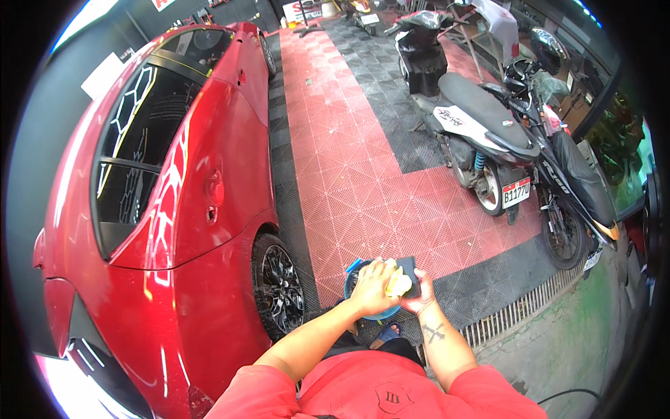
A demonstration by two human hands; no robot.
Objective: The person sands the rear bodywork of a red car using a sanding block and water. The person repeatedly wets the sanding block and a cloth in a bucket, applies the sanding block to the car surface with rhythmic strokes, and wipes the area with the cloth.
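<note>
Fingers bent and drawn close, the person's left hand point(372, 288) presses over a crumpled pale yellow piece point(399, 283), perhaps cloth or sponge, while the right hand point(423, 299) grips a flat dark block point(407, 265) from its outer side, thumb along the edge. Both things sit together in front of the body, in line with a blue bucket point(382, 313) below. From where I stand, the yellow piece looks light and soft, likely to squash, and slippery if wet; I'd gather it in a full palm rather than pinch a corner. The block seems stiffer, probably light too, best held by its edges; I can't tell its material. Left of the bucket stands a black wheel point(280, 288) of a glossy red car point(202, 258). Beyond, red floor tiles point(349, 174) run away, with a scooter point(481, 112) parked to the right.
</note>
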